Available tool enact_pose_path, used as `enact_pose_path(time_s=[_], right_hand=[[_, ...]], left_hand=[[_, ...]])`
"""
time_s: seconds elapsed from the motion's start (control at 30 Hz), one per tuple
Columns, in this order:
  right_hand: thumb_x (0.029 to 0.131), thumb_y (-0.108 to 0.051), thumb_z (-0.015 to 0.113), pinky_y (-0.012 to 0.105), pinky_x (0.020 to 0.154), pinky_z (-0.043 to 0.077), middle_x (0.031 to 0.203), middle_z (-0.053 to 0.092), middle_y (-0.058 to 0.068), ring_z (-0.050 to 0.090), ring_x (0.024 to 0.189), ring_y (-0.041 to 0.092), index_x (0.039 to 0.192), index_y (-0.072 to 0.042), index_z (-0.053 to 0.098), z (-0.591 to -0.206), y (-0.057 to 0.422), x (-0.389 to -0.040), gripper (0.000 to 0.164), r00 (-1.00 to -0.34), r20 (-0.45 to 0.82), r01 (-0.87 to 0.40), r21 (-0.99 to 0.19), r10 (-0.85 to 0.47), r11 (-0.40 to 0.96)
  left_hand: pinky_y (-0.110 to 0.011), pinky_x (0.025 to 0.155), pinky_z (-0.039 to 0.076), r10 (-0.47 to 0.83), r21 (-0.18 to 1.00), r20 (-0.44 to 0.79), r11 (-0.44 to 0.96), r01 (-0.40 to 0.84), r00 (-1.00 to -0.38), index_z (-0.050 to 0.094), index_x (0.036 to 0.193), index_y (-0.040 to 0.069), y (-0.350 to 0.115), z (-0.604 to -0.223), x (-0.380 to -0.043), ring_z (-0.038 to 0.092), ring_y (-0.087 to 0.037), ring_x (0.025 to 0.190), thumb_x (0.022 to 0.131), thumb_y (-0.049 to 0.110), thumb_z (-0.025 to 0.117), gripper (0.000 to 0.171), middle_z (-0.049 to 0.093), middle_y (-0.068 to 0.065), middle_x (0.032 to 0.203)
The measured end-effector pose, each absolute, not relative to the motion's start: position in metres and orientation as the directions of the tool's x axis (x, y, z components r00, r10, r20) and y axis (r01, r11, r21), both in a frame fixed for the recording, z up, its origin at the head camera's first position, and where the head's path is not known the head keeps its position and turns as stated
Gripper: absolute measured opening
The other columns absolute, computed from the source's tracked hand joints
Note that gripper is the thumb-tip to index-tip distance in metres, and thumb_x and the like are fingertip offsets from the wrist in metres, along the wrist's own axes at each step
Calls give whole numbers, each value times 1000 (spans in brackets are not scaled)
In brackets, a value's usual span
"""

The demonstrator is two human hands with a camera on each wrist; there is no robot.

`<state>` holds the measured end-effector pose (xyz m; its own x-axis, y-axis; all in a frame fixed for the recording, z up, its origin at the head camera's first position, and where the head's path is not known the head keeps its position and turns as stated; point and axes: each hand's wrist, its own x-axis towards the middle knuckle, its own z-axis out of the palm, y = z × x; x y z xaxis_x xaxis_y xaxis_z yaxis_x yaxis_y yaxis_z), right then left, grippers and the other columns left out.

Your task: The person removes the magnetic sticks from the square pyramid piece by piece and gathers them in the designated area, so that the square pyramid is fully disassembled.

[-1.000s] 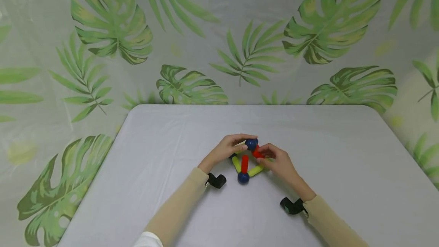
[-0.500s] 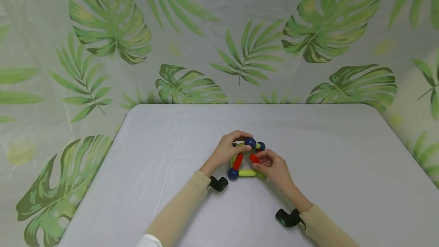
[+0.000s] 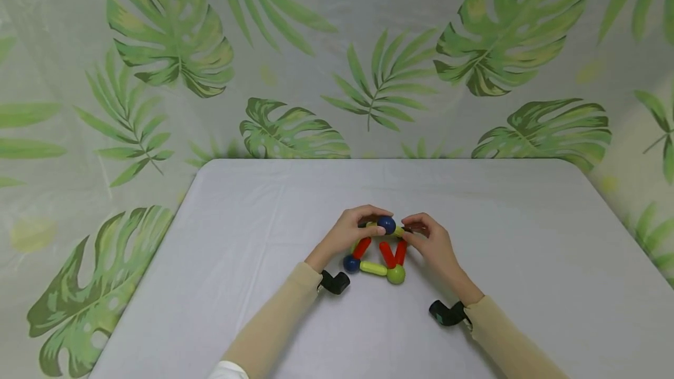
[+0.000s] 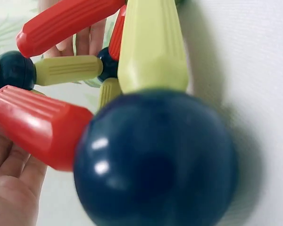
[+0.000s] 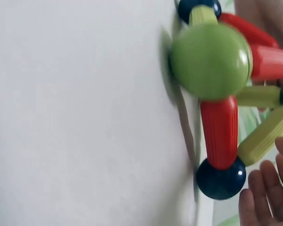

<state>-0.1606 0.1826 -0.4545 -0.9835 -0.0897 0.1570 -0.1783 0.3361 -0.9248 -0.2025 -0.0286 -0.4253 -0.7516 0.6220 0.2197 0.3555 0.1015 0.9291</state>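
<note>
A structure of rods and balls (image 3: 376, 250) stands on the white table (image 3: 253, 238) between my hands. It has red rods (image 3: 388, 253), yellow rods (image 3: 373, 268), blue balls (image 3: 350, 264) and a green ball (image 3: 396, 274) at its front corner. My left hand (image 3: 364, 222) curls over the top blue ball (image 3: 386, 224). My right hand (image 3: 415, 229) pinches the structure at its upper right. In the left wrist view a blue ball (image 4: 155, 160) fills the frame, with a red rod (image 4: 37, 127) beside my palm. The right wrist view has the green ball (image 5: 210, 61) and a red rod (image 5: 219, 129) close up.
A leaf-print cloth (image 3: 174, 57) hangs behind and around the table. The table's far edge (image 3: 389, 160) runs well behind the structure. Black wrist camera mounts (image 3: 334, 281) sit under both sleeves.
The structure has turned on the table: the front blue ball swung to the left and the green ball now shows in front. My right hand moved from the near side to the upper right.
</note>
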Motion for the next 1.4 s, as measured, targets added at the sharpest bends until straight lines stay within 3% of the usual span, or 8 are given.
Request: enact_pose_path(time_s=[0.1,0.3,0.5,0.67,0.93,1.13,1.4], right_hand=[[90,-1,64,51,103,35,114,60,23,53,114,39,113,7,58,-452,186,-166,25,-973,148,-204,-912,-177,357],[89,-5,67,54,97,41,106,63,18,57,108,40,107,4,60,-454,187,-168,22,-973,125,-200,-878,-196,436],[84,-3,72,39,82,52,96,65,13,62,90,29,102,2,61,-461,180,-161,22,-978,180,-207,-855,-102,476],[81,-1,74,22,72,51,91,63,11,60,83,24,100,3,60,-459,169,-151,24,-976,205,-213,-867,-68,450],[79,1,75,24,72,52,88,63,10,60,81,24,97,2,61,-457,162,-144,24,-979,201,-193,-881,-27,433],[77,3,77,32,76,54,90,63,8,60,85,24,97,1,61,-457,160,-137,25,-974,209,-227,-868,-91,442],[90,-4,64,20,82,50,109,62,18,59,101,30,110,4,59,-452,175,-146,23,-987,131,-152,-948,-92,278]], left_hand=[[-44,101,40,636,928,224,93,362,-738,61,124,-1,-27,-438,-209,57,-17,113,93,8,63,32,62,-11,121],[-44,103,38,640,910,248,104,401,-728,59,128,3,-27,-448,-217,53,-20,120,94,11,61,35,60,-11,126],[-39,100,41,617,832,308,195,520,-724,58,128,6,-25,-444,-216,54,-16,115,92,13,65,37,60,-6,125],[-32,94,45,615,794,305,257,550,-727,61,123,9,-23,-439,-214,55,-15,111,87,19,72,39,60,-2,121],[-30,93,46,601,823,288,243,514,-745,64,120,9,-24,-440,-217,57,-16,110,86,18,72,37,63,-2,117],[-37,92,49,543,882,264,198,428,-797,62,120,-1,-23,-427,-214,58,-22,105,87,8,70,35,63,-11,117],[-46,95,45,575,894,239,185,409,-783,61,118,-6,-26,-402,-201,58,-26,106,87,6,69,34,63,-17,115]])
